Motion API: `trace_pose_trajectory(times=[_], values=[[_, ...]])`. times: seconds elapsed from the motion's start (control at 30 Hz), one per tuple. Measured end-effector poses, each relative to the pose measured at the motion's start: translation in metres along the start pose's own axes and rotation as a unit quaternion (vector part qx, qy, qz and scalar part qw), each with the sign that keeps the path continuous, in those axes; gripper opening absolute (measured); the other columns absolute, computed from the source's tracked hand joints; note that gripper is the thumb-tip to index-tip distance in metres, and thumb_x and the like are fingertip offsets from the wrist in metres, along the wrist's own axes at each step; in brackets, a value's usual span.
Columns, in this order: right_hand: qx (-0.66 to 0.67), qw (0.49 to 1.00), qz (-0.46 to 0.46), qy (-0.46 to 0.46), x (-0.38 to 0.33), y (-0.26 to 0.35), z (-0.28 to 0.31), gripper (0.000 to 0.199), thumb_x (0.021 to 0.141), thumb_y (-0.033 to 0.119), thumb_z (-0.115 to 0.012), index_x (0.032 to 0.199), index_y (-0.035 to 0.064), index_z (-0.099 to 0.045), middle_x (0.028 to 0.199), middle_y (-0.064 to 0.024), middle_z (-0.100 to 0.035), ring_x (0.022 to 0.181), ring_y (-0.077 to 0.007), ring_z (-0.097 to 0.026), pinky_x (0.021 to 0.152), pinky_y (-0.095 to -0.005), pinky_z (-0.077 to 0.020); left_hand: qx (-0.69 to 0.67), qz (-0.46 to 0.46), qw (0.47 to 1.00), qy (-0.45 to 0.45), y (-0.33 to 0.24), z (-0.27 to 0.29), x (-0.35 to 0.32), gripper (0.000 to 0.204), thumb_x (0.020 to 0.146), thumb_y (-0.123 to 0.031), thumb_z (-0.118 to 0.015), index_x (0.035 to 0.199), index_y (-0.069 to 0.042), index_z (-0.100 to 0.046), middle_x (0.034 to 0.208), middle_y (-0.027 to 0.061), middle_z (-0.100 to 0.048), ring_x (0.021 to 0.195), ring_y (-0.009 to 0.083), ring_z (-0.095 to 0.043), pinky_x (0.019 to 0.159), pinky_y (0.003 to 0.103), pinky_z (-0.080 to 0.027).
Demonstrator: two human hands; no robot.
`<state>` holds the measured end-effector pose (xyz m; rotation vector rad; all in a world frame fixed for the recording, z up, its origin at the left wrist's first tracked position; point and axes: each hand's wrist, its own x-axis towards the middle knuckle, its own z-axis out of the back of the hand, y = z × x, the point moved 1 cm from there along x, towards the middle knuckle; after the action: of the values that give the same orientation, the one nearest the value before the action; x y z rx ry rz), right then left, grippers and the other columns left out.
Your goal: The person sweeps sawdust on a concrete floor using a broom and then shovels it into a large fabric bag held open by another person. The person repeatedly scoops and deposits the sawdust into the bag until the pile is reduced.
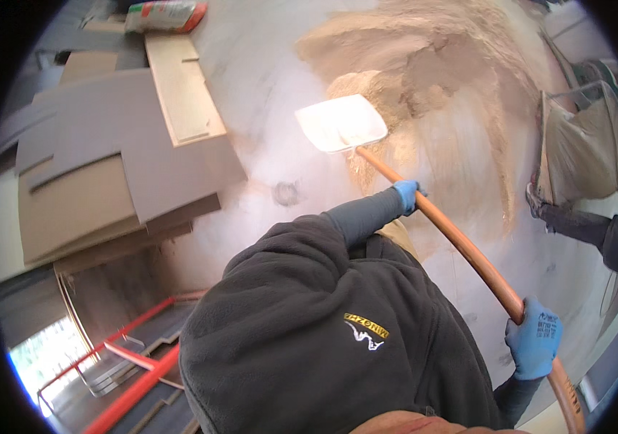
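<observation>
A shovel with a broad, bright white blade and a long brown handle slants across the view. My left hand, in a blue glove, is closed round the handle a short way behind the blade. Farther back, near the handle's end, my blue-gloved right hand grips it too. Loose tan material like sawdust lies in a heap on the floor ahead. The blade is at the heap's left edge; glare hides whether it carries any material.
Stacked boards stand at left, with a red metal frame below them. A filled bag lies at the far left. On the right, a person's leg shows beside a large beige sack in a frame. Grey floor lies between.
</observation>
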<state>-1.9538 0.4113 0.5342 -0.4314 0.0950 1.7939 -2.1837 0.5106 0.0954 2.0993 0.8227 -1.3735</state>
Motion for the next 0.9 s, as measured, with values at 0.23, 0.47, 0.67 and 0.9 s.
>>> trace_pose_trajectory(times=[0.23,0.47,0.67,0.9], values=[[0.016,0.998,-0.058,0.027,0.067,0.111,0.042,0.023,0.066,0.010,-0.071,0.083,0.0060,-0.056,0.073,-0.0172,-0.059,0.070,-0.0385,-0.059,0.063,-0.0451,-0.0448,0.027,0.019,0.999,-0.037,-0.137,0.033,-0.023,0.010,0.086,-0.015,-0.057,0.093,-0.007,-0.057,0.087,0.0066,-0.066,0.079,0.0221,-0.065,0.075,0.037,-0.056],[-0.028,0.987,-0.158,0.016,0.082,0.288,0.119,0.025,0.067,0.005,-0.072,0.088,0.0032,-0.058,0.073,-0.0135,-0.061,0.068,-0.0319,-0.063,0.064,-0.0413,-0.0479,0.096,0.107,0.989,0.032,-0.264,0.101,-0.058,0.009,0.085,-0.015,-0.059,0.091,-0.008,-0.057,0.085,0.0059,-0.067,0.080,0.0215,-0.065,0.078,0.035,-0.056],[0.049,0.959,-0.247,0.131,0.052,0.401,0.139,0.039,0.066,0.001,-0.068,0.104,0.0035,-0.056,0.083,-0.0149,-0.055,0.080,-0.0348,-0.053,0.073,-0.0433,-0.0407,0.149,0.190,0.970,-0.021,-0.292,0.164,-0.086,0.006,0.083,-0.013,-0.057,0.086,-0.008,-0.056,0.079,0.0053,-0.065,0.073,0.0214,-0.064,0.074,0.034,-0.055],[0.068,0.929,-0.319,0.174,0.006,0.502,0.119,0.041,0.068,0.005,-0.068,0.107,0.0009,-0.056,0.082,-0.0145,-0.056,0.078,-0.0331,-0.056,0.074,-0.0427,-0.0404,0.252,0.237,0.938,0.030,-0.272,0.260,-0.084,0.009,0.085,-0.017,-0.049,0.079,-0.011,-0.049,0.072,0.0033,-0.058,0.069,0.0216,-0.056,0.072,0.033,-0.051]])
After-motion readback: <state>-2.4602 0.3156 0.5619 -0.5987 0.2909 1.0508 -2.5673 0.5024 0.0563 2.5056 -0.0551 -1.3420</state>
